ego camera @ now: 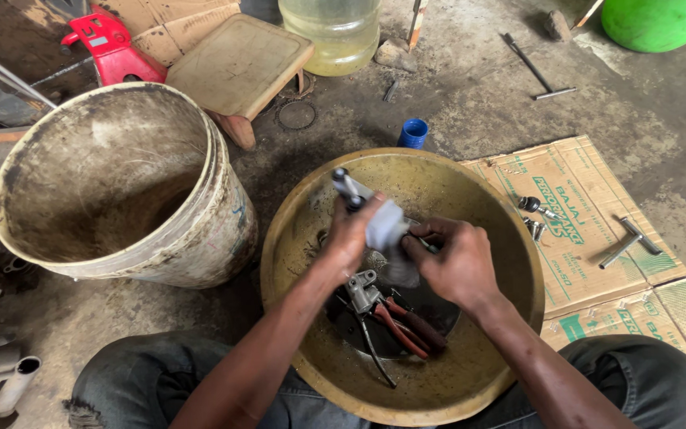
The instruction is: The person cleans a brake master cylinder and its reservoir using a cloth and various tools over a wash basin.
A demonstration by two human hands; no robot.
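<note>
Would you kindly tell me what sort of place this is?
Probably an informal repair workshop: pliers lie in a grimy basin, a T-handled wrench on the concrete floor, and both hands hold a metal part.

The blurred metal part [379, 218] hides the left hand's fingers [371, 208].
</note>
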